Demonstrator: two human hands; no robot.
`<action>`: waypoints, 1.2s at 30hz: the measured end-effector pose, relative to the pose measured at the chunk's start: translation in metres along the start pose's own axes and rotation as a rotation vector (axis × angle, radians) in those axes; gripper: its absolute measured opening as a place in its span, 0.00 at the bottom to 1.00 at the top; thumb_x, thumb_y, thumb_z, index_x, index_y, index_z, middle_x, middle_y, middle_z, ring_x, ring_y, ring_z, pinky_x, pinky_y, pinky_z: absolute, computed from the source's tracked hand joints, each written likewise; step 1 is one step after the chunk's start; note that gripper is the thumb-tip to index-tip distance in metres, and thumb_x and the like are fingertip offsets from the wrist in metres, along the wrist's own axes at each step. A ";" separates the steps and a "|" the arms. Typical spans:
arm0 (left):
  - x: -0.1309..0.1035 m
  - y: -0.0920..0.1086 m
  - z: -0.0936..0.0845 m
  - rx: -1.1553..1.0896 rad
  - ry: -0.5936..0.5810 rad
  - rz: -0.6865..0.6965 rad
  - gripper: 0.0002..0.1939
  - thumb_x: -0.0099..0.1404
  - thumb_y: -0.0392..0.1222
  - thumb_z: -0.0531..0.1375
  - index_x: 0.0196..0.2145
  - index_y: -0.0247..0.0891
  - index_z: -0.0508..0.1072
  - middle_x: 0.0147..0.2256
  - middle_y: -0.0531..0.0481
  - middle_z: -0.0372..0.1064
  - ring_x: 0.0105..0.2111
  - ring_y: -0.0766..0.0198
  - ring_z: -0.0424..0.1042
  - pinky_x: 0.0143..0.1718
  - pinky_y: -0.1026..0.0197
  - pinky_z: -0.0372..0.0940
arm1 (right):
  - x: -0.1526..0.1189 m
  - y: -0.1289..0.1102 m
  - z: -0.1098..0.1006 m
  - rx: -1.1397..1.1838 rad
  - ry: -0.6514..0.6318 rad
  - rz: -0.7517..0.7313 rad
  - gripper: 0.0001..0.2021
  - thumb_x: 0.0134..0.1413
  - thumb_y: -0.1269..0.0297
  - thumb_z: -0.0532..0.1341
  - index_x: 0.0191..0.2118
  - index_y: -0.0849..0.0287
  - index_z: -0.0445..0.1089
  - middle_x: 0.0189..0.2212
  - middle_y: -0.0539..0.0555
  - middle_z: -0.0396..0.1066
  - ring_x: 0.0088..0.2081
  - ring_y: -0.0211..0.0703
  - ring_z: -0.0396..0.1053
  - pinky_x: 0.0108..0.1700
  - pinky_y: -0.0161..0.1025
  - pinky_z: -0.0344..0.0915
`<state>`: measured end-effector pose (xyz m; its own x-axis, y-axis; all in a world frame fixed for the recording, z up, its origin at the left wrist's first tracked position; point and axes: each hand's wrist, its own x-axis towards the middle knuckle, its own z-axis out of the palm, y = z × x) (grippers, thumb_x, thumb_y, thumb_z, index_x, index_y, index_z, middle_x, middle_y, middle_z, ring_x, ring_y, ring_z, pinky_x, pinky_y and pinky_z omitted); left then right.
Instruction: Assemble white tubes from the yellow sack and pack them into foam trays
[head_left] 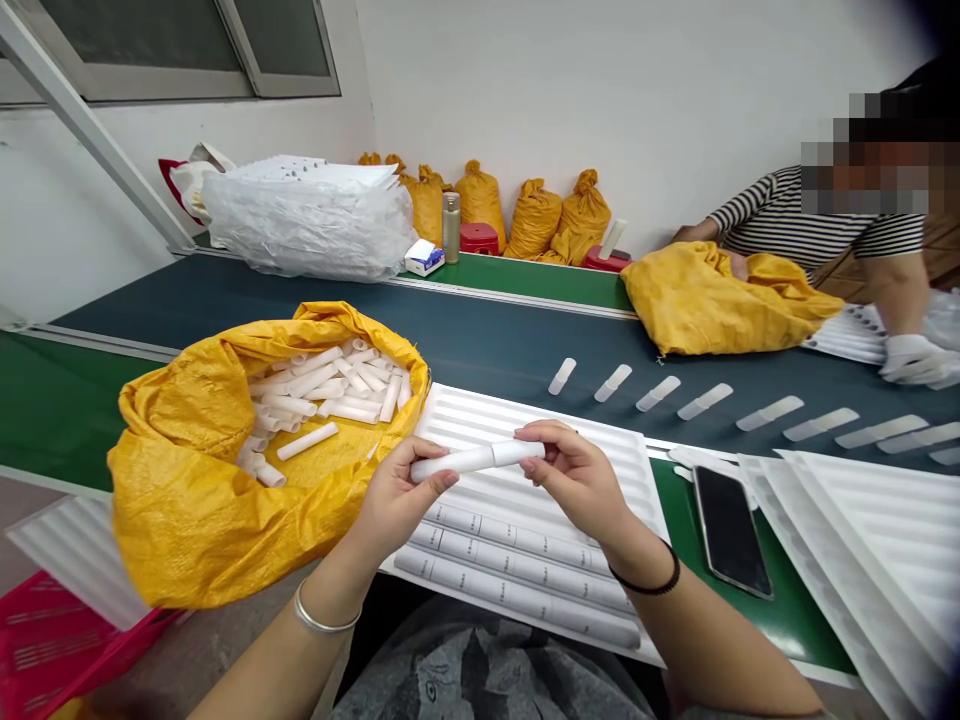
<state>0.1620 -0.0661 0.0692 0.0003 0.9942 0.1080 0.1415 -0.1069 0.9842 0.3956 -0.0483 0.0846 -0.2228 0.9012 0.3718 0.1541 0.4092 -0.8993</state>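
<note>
The left hand [397, 490] and right hand [585, 480] support a two-part white tube [459, 462] above a ridged plastic tray [465, 408]. Thumb and fingers pinch each end; the sections meet at a visible seam, though whether they are fully seated cannot be told. Progress appears partial: printed cylinders [517, 572] lie end to end in the near grooves only, while many loose tubes [289, 405] remain in the crinkled, woven yellow sack [187, 520]. Translucent, round-ended pieces [705, 401] lie spaced along the smooth, dark conveyor belt [487, 345].
</note>
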 end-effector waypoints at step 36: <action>-0.010 0.007 -0.003 0.695 -0.275 0.611 0.24 0.67 0.39 0.56 0.59 0.36 0.56 0.42 0.42 0.70 0.41 0.57 0.70 0.44 0.56 0.67 | -0.004 0.002 0.000 -0.049 -0.343 0.076 0.18 0.58 0.61 0.61 0.54 0.56 0.66 0.41 0.56 0.70 0.38 0.40 0.69 0.42 0.40 0.67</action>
<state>0.1598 -0.0765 0.0752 0.4877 0.7481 0.4500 0.5943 -0.6621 0.4567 0.3965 -0.0508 0.0809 -0.5179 0.8323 0.1974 0.2270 0.3563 -0.9064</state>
